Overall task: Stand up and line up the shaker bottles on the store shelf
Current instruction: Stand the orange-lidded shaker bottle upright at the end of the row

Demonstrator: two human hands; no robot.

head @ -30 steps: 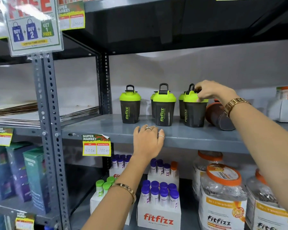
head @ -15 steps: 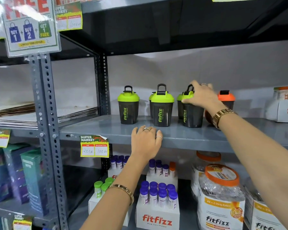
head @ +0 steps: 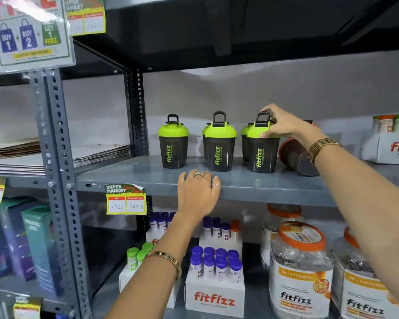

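Observation:
Several dark shaker bottles with green lids stand on the grey shelf [head: 129,173]: one at the left [head: 173,143], one in the middle [head: 220,148] with another close behind it, and one at the right [head: 262,155], also with one behind. My right hand [head: 283,126] grips the right shaker's lid, fingers at its black handle. An orange-lidded shaker [head: 295,157] lies on its side under my right wrist. My left hand [head: 198,192] rests flat on the shelf's front edge and holds nothing.
A fitfizz box [head: 392,148] sits at the far right of the same shelf. Below are tube boxes [head: 214,298] and large orange-lidded jars [head: 300,272]. A perforated upright post [head: 55,157] and a price tag [head: 126,200] are at the left.
My right hand has shifted on the right green shaker's lid, and the bottle's label has turned more to the front. My left hand has stayed on the shelf edge.

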